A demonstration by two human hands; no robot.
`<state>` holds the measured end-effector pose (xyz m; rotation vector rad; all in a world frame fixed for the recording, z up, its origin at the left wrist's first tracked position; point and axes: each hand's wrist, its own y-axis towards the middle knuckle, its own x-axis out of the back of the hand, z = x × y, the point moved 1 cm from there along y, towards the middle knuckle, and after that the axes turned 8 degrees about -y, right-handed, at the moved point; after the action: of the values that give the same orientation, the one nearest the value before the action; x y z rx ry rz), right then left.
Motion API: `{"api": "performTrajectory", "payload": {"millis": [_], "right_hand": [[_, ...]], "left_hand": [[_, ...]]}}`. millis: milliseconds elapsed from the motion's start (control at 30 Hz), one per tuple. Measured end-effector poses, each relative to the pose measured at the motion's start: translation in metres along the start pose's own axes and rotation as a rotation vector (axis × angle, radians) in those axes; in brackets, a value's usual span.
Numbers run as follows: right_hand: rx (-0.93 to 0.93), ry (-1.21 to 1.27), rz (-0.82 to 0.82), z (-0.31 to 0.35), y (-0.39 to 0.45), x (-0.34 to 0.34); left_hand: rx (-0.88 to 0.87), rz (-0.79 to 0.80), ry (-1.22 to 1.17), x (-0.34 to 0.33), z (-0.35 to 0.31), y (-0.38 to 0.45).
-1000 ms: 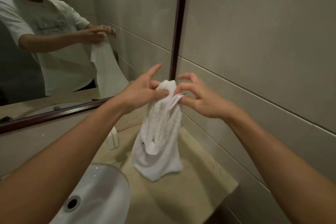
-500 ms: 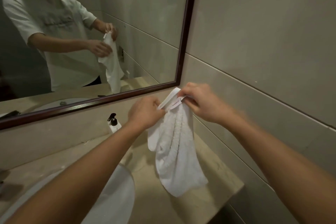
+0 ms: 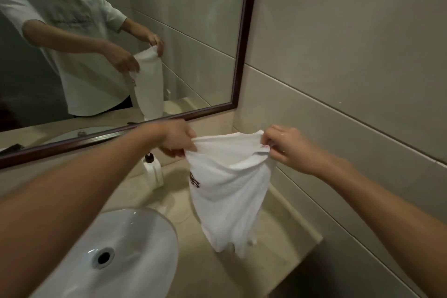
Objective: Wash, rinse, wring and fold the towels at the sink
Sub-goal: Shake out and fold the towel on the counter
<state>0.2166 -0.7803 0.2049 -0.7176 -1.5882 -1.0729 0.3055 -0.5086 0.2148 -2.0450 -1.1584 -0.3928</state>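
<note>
A white terry-cloth towel (image 3: pixel 229 191) hangs above the beige stone desk (image 3: pixel 278 271), right of the white ceramic sink (image 3: pixel 125 244). The left hand (image 3: pixel 177 139) and right hand (image 3: pixel 286 150) each pinch a top corner, grip closed on cloth. Dark embroidery near the left edge is unreadable. A white pump bottle (image 3: pixel 152 169) is partly hidden behind the left arm.

Tiled bathroom: white sink (image 3: pixel 135 244), framed mirror (image 3: pixel 244 38), soap dispenser (image 3: pixel 152 172).
</note>
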Motion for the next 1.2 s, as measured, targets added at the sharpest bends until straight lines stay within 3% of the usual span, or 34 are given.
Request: {"api": "performTrajectory", "payload": {"millis": [67, 167, 233, 367, 467, 567, 633, 700, 800, 933, 1000, 1067, 1200], "right_hand": [[0.007, 0.056, -0.061, 0.002, 0.004, 0.0], [-0.122, 0.272, -0.196, 0.013, 0.019, 0.004], [-0.234, 0.376, -0.206, 0.009, 0.027, 0.005], [-0.3, 0.483, -0.025, -0.006, 0.021, 0.001], [-0.137, 0.387, 0.123, -0.005, 0.018, -0.006], [0.023, 0.111, 0.056, -0.008, 0.031, -0.009], [0.01, 0.01, 0.045, -0.013, 0.037, -0.01], [-0.001, -0.037, 0.034, -0.024, 0.038, -0.015], [-0.04, -0.079, 0.066, -0.039, 0.041, -0.024], [-0.094, -0.091, 0.154, -0.052, 0.059, -0.03], [-0.069, -0.083, 0.177, -0.055, 0.069, -0.03], [-0.049, -0.088, 0.154, -0.055, 0.078, -0.03], [-0.161, -0.003, -0.109, -0.055, 0.096, -0.022]], "left_hand": [[-0.01, -0.098, -0.043, 0.013, -0.012, 0.003], [0.197, -0.094, -0.717, -0.002, -0.018, 0.013], [0.256, -0.026, -0.928, -0.014, -0.019, 0.017], [0.008, -0.096, -0.387, 0.001, -0.011, 0.017], [-0.024, -0.131, -0.266, 0.023, -0.01, 0.013], [-0.136, -0.325, 0.166, 0.026, -0.022, 0.009], [-0.181, -0.455, 0.435, 0.021, -0.023, 0.006], [-0.132, -0.289, 0.222, 0.021, -0.022, 0.016], [0.061, -0.092, -0.326, 0.016, -0.023, 0.028], [0.041, 0.065, -0.635, 0.011, -0.023, 0.032], [0.027, 0.014, -0.556, 0.014, -0.018, 0.036], [0.012, -0.167, -0.41, 0.018, -0.013, 0.044], [-0.091, -0.413, -0.685, 0.015, -0.027, 0.053]]}}
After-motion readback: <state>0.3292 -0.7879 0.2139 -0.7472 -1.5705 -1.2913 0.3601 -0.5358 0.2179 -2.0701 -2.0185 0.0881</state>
